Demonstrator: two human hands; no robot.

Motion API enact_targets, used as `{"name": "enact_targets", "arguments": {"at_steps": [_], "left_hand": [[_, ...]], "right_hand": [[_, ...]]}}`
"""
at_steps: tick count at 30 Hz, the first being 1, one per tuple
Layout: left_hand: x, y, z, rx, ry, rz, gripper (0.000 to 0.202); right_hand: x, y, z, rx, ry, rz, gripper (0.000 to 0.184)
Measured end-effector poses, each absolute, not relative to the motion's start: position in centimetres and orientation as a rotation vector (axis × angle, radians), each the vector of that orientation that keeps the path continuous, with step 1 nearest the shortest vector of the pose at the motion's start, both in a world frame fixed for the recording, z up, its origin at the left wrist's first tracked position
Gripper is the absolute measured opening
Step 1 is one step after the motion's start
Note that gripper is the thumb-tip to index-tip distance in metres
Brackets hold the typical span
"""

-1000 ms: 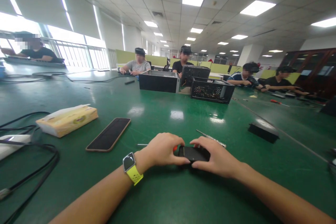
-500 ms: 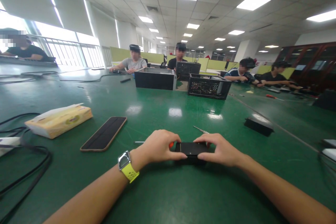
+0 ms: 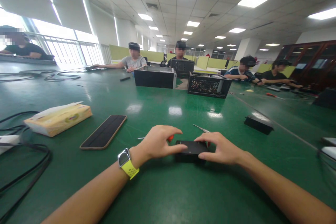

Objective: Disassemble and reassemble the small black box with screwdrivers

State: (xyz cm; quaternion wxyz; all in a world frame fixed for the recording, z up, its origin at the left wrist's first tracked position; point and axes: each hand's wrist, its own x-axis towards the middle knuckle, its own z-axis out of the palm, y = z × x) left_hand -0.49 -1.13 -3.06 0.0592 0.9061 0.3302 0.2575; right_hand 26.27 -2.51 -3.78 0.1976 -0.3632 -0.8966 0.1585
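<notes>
A small flat black box (image 3: 191, 148) lies on the green table (image 3: 168, 189) in front of me. My left hand (image 3: 157, 142), with a yellow-strapped watch on the wrist, pinches its left end between thumb and fingers. My right hand (image 3: 220, 148) grips its right end. Just behind the box a screwdriver with a red handle (image 3: 170, 138) lies mostly hidden by my left hand, and a thin metal tool (image 3: 201, 128) rests beyond it.
A phone (image 3: 104, 131) lies face up to the left, beside a tissue pack (image 3: 57, 119) and black cables (image 3: 28, 161). A black part (image 3: 258, 124) sits to the right. Open computer cases (image 3: 181, 80) stand mid-table. Several people sit along the far side.
My view has tilted up slightly. The black box now lies flatter on the table, and my left fingers have lifted and spread a little above its left end.
</notes>
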Motion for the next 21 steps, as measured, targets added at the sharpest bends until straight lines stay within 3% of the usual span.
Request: {"name": "enact_targets", "arguments": {"at_steps": [6,10,12,16,21], "left_hand": [[-0.2,-1.2,2.3,2.381,0.897,1.331,0.030],[1.8,-1.6,7.3,2.259,0.541,1.176,0.028],[2.9,-1.6,8.8,2.295,0.475,1.272,0.022],[4.3,-0.8,8.8,2.477,0.688,1.516,0.023],[4.8,0.2,6.9,2.644,0.886,1.369,0.027]], "right_hand": [[26.7,-2.6,-3.4,-1.048,-2.470,0.493,0.040],[27.3,-2.3,-3.3,-1.103,-2.466,0.575,0.050],[27.5,-2.2,-3.3,-1.132,-2.464,0.587,0.051],[27.4,-2.2,-3.3,-1.142,-2.417,0.557,0.037],[27.0,-2.6,-3.4,-1.142,-2.408,0.522,0.034]]}}
